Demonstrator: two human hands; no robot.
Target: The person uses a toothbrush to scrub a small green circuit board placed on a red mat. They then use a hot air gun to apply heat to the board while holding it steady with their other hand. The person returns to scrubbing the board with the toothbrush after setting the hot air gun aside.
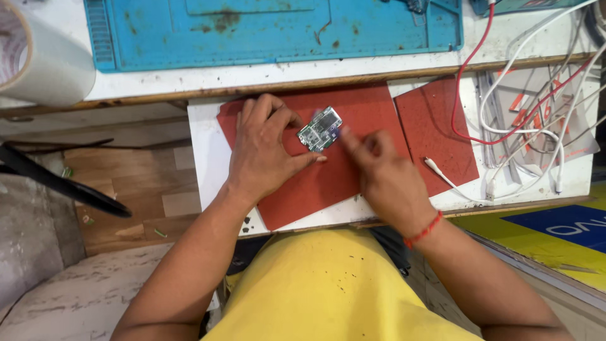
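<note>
A small green circuit board (320,128) lies on a red mat (328,183) on a white pull-out shelf. My left hand (265,148) rests on the mat and pinches the board's left edge between thumb and fingers. My right hand (384,170) is just right of the board, its index finger stretched to the board's right edge, the other fingers curled. The hand is blurred. A red thread bracelet (424,230) circles my right wrist.
A second red mat (435,129) lies to the right, beside a tangle of white and red cables (536,120). A blue work mat (271,28) covers the bench above. A roll of clear tape (38,53) sits top left. A black bar (60,183) crosses at left.
</note>
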